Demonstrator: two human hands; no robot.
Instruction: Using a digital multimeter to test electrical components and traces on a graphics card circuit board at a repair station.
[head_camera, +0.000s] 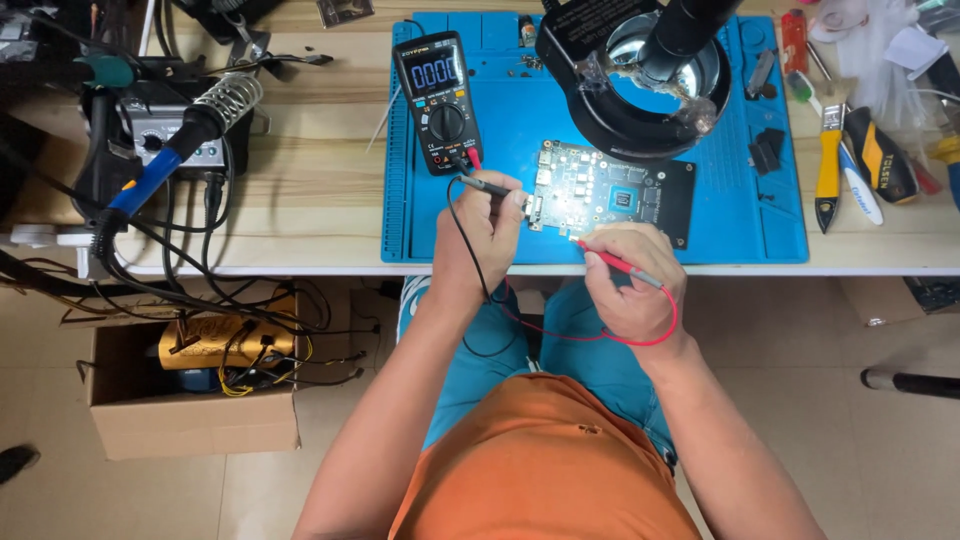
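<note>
The circuit board (612, 193) lies flat on the blue mat (500, 215). Left hand (482, 232) pinches the black probe (490, 186) at its left edge; right hand (632, 278) grips the red probe (615, 260) at its near edge, keeping the multimeter (438, 100) readable.

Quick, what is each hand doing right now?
Left hand: closed on the black probe, tip at the circuit board's left edge.
Right hand: closed on the red probe, tip at the board's near edge.

Bright even light, sharp, slight edge distortion.
</note>
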